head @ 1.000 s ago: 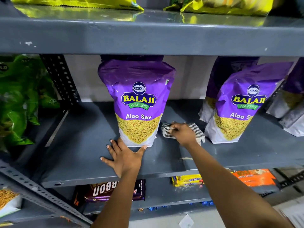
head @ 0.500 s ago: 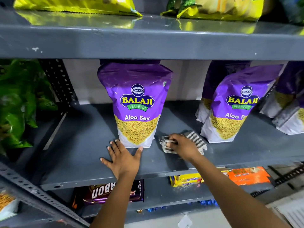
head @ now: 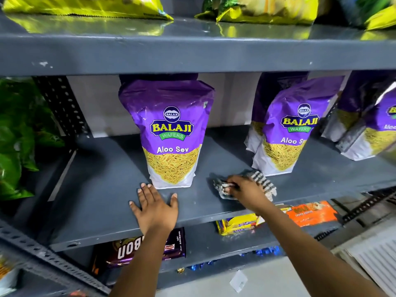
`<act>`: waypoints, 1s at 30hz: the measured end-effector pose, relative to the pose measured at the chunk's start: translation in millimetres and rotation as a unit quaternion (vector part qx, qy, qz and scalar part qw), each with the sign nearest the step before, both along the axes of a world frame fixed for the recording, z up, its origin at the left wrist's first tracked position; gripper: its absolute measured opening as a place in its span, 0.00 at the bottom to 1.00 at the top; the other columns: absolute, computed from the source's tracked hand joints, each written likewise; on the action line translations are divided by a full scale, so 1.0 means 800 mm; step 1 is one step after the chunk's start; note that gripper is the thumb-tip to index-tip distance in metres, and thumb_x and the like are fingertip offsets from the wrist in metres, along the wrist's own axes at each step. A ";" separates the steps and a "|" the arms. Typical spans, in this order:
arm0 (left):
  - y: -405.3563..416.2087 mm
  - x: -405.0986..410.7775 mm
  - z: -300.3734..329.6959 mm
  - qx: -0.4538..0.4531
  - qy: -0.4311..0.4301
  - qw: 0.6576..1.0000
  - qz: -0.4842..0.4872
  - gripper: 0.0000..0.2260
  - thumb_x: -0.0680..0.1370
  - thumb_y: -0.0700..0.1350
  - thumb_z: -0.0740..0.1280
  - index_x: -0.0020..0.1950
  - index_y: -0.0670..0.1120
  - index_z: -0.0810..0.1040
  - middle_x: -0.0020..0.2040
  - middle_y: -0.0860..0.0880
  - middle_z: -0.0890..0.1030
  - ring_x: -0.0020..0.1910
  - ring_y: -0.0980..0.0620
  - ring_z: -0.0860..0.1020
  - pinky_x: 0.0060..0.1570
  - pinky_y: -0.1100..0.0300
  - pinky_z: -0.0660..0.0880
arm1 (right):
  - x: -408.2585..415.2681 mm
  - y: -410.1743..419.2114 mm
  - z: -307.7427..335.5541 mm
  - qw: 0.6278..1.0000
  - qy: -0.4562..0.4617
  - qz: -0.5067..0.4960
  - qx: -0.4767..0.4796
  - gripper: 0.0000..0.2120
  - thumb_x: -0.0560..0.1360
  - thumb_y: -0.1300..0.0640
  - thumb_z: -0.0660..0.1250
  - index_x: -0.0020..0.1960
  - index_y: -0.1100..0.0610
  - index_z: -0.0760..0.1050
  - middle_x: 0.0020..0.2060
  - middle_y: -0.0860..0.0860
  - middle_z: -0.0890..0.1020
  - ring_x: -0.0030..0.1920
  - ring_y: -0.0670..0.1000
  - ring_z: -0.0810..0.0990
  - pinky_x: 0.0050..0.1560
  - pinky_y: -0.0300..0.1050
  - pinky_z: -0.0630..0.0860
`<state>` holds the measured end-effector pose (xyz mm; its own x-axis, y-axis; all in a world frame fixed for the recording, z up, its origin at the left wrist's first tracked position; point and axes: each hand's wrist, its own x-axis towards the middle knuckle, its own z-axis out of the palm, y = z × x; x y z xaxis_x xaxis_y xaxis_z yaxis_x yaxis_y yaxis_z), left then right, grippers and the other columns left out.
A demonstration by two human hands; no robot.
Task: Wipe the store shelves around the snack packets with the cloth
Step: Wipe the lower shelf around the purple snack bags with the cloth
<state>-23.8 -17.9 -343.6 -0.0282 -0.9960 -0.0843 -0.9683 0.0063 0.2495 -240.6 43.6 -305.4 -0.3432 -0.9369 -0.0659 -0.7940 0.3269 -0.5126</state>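
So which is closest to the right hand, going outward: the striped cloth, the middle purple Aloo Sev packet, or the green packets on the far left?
1. Striped cloth: gripped under the right hand.
2. Middle Aloo Sev packet: to its left, upright on the same shelf.
3. Green packets: far left, beyond the upright post.

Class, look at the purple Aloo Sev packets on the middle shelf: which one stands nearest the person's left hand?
The lone packet at the shelf's centre, directly behind the left hand. The other purple packets stand grouped farther right, beyond the striped cloth.
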 end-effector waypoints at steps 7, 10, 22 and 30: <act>-0.003 0.015 -0.003 -0.040 0.025 0.999 -0.024 0.26 0.79 0.48 0.48 0.76 0.41 0.47 0.78 0.44 0.49 0.76 0.49 0.49 0.74 0.48 0.47 | 0.094 0.000 0.013 0.986 -0.069 0.143 0.043 0.10 0.74 0.53 0.65 0.54 0.55 0.76 0.69 0.49 0.71 0.72 0.51 0.62 0.73 0.60 0.42; -0.002 0.016 -0.004 -0.057 0.020 0.998 -0.025 0.26 0.79 0.47 0.48 0.75 0.40 0.49 0.78 0.44 0.50 0.76 0.49 0.51 0.73 0.48 0.49 | 0.107 -0.013 0.019 0.993 -0.107 -0.029 -0.025 0.20 0.75 0.43 0.59 0.61 0.53 0.71 0.73 0.52 0.63 0.76 0.53 0.50 0.72 0.62 0.41; 0.006 0.015 -0.010 -0.069 0.068 0.995 -0.010 0.31 0.73 0.50 0.45 0.74 0.36 0.54 0.76 0.38 0.55 0.74 0.41 0.56 0.73 0.46 0.49 | 0.029 0.030 -0.036 0.993 0.101 -0.061 0.029 0.23 0.78 0.43 0.51 0.70 0.52 0.59 0.74 0.53 0.61 0.75 0.53 0.54 0.74 0.60 0.43; 0.081 -0.032 -0.031 -0.092 0.024 0.981 -0.169 0.28 0.80 0.54 0.42 0.67 0.41 0.70 0.70 0.38 0.68 0.71 0.40 0.61 0.69 0.43 0.43 | -0.059 0.085 -0.028 0.972 0.085 -0.216 -0.030 0.15 0.77 0.48 0.57 0.61 0.53 0.68 0.60 0.59 0.78 0.60 0.59 0.75 0.64 0.56 0.65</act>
<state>-49.7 46.9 -368.2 -0.3591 -0.9272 0.1063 -0.8900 0.3745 0.2599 -287.5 111.9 -328.0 -0.7073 -0.7028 0.0767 -0.6636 0.6225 -0.4149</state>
